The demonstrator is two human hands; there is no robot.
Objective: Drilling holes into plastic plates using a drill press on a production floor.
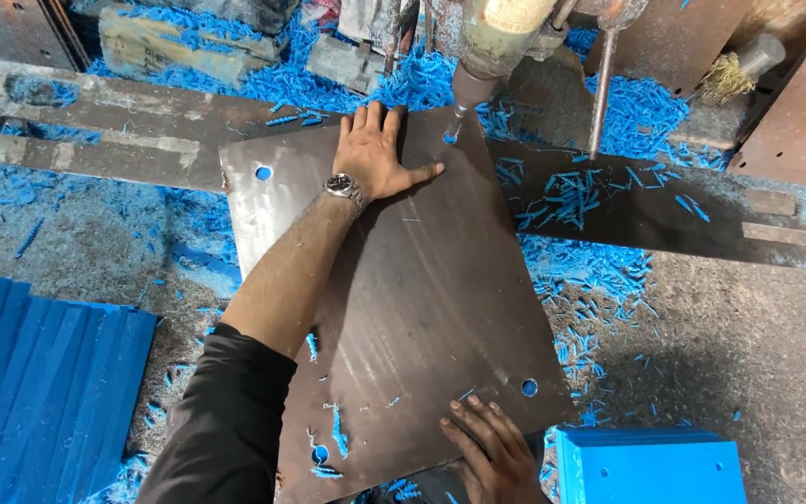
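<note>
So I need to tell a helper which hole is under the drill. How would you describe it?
Find the big dark square plate under both hands. Follow the left hand, pressed flat near its far corner. Just right of the thumb is the hole: the only one directly under the drill bit; the others sit open at other corners.

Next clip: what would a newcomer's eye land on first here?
First the big dark square plate, set cornerwise mid-frame, with blue showing through holes near its corners. The left hand presses flat near its far corner, beside the drill bit standing at a hole there; the right hand rests on its near edge. Bright blue shavings litter the bench all around.
</note>
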